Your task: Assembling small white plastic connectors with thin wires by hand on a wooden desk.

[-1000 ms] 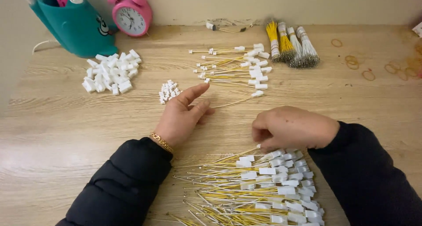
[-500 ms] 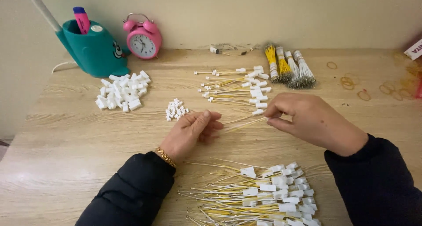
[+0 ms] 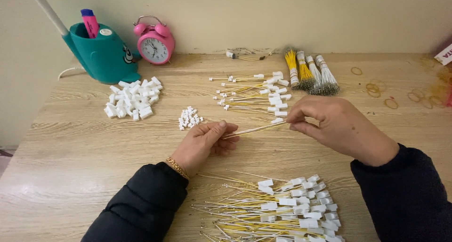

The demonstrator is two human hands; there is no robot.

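Observation:
My left hand (image 3: pixel 205 143) and my right hand (image 3: pixel 334 124) hold the two ends of a thin yellow and white wire bundle (image 3: pixel 254 129) stretched between them just above the table. The left fingers pinch its left end, the right fingers pinch the end that carries a white plug. Close to me lies a heap of yellow wires with white connectors (image 3: pixel 282 209). A small pile of tiny white connectors (image 3: pixel 188 118) sits just beyond my left hand.
A larger pile of white connectors (image 3: pixel 132 98) lies at the left. Laid-out finished wires (image 3: pixel 254 94) and tied wire bundles (image 3: pixel 310 75) lie at the back. A teal pen holder (image 3: pixel 101 51), pink alarm clock (image 3: pixel 155 42) and rubber bands (image 3: pixel 391 96) stand along the far edge.
My right hand has left the near wire heap and moved up and right, now gripping the far end of the wire. My left hand stays in place holding the other end.

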